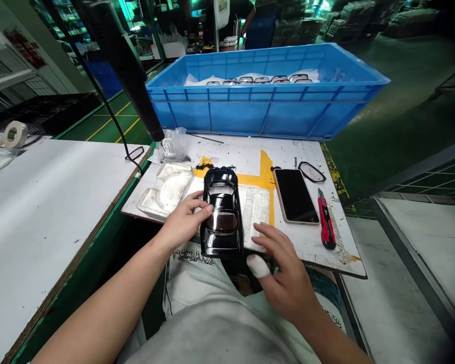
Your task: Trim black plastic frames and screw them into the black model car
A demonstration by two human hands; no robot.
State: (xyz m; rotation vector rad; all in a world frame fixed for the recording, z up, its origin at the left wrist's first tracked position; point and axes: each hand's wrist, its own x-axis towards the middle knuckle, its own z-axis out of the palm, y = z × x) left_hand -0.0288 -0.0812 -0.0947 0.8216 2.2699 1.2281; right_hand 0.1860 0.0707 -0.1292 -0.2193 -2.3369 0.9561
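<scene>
A glossy black model car body (222, 212) lies on the small white work board (307, 242) just in front of me, its rear toward me. My left hand (184, 220) rests against the car's left side, fingers curled onto its roof edge. My right hand (284, 270) hovers just right of the car's rear, fingers spread, with white tape on the thumb tip, holding nothing.
A smartphone (294, 195) and a red utility knife (326, 220) lie right of the car. White moulded trays (167, 189) sit to its left. A black tool (125, 65) hangs above. Behind stands a blue crate (265, 101) with clear parts. A tape roll (15, 134) lies far left.
</scene>
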